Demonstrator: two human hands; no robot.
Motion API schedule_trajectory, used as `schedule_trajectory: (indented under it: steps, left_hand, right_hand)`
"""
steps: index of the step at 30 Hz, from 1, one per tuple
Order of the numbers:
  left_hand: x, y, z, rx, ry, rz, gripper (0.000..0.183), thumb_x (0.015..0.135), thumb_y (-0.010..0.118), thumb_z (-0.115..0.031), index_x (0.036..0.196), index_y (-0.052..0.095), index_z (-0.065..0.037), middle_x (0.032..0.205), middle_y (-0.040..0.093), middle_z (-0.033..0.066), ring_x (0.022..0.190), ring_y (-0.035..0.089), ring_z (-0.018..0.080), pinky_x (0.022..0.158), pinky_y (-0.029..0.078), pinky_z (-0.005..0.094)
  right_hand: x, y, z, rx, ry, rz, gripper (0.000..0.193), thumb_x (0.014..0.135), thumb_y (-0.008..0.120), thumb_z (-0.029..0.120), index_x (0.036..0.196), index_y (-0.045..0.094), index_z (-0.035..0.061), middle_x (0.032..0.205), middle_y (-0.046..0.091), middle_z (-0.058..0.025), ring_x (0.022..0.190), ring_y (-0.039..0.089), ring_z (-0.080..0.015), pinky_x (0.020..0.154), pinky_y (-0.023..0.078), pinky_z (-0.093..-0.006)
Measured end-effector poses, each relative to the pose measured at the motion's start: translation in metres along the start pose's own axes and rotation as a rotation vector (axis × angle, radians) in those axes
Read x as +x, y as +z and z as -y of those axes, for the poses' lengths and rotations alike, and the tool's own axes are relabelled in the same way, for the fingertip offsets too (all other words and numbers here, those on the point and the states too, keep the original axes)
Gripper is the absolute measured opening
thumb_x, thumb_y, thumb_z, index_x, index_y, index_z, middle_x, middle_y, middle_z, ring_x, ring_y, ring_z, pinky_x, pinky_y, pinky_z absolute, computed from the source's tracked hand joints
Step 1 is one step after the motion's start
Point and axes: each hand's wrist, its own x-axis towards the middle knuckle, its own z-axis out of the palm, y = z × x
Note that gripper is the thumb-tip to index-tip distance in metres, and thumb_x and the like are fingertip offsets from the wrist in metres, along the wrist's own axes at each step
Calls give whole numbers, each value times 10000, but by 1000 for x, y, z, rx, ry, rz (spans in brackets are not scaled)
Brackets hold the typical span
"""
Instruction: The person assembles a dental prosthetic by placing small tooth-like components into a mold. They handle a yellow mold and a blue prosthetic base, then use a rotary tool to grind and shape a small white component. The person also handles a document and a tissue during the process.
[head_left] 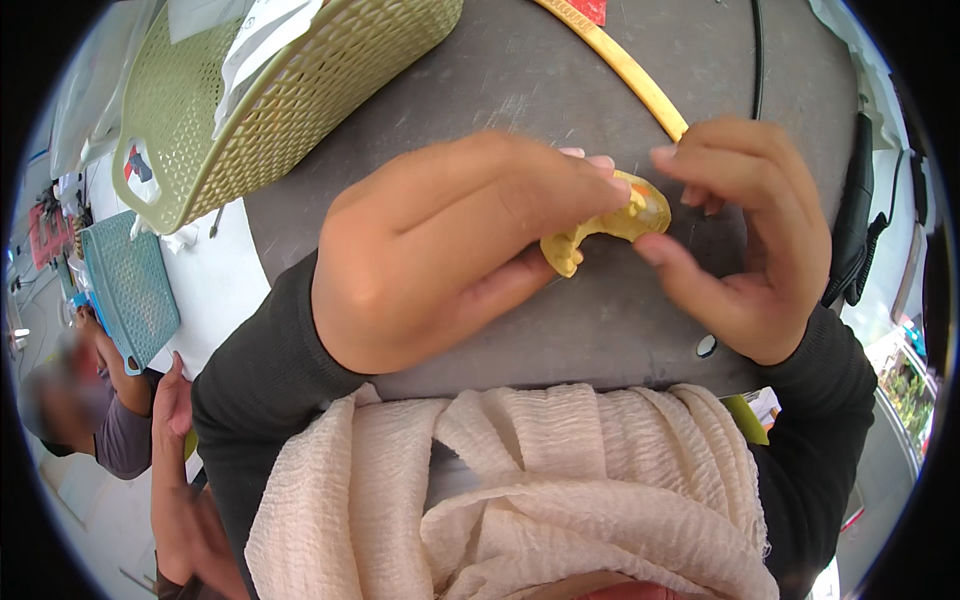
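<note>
Dental cast [618,222], one, horseshoe-shaped, matte yellow and bumpy like plaster, is held above a scuffed grey-brown tabletop [575,335]. Two bare hands meet it: the left hand [440,235] grips its left side, thumb below and fingers above; the right hand [755,225] is half open and curled, thumb tip close by the cast's right edge, contact unclear. Beyond are one curved, smooth yellow strip [640,78] and one pale-green lattice plastic basket [275,130] with papers [262,45]. One crinkled cream scarf [600,510] fills the foreground.
</note>
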Motion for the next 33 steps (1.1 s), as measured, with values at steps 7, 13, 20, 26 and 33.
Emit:
schedule_trajectory:
  steps: [7,13,20,26,33]
  left_hand:
    - [-1,-3,-2,-147,-21,102,442,682,845,-98,1044,606,-10,1138,624,172,994,653,270,804,543,315]
    - [2,1,3,-256,-109,106,605,625,890,-216,1114,596,-16,1199,602,201,1059,630,291,871,520,335]
    - [-1,0,-2,-231,-207,126,688,620,863,-280,1205,617,-13,1186,647,151,1059,644,259,894,505,319]
    - [-1,4,-4,-280,-297,85,632,643,845,-286,1178,644,-15,1154,658,144,1010,653,233,870,503,303]
    - [-2,7,-4,-321,-320,61,579,696,831,-233,1186,637,6,1140,660,138,985,648,198,859,501,291]
  right_hand:
    - [1,8,5,-66,-96,-7,361,641,771,-45,976,639,-14,947,587,-123,794,598,-210,692,500,-289]
    - [-1,8,8,-23,-80,28,357,640,756,-63,973,638,-11,956,585,-135,805,604,-214,682,502,-285]
    - [4,12,8,-30,-131,-25,337,666,770,-42,975,638,-18,959,586,-127,810,605,-213,677,506,-286]
    - [3,13,9,-105,-179,-54,360,666,760,-76,1008,654,-38,939,600,-117,798,619,-219,668,514,-292]
    - [1,9,9,-128,-189,-37,359,676,751,-91,1021,663,-50,903,614,-111,758,634,-219,655,520,-293]
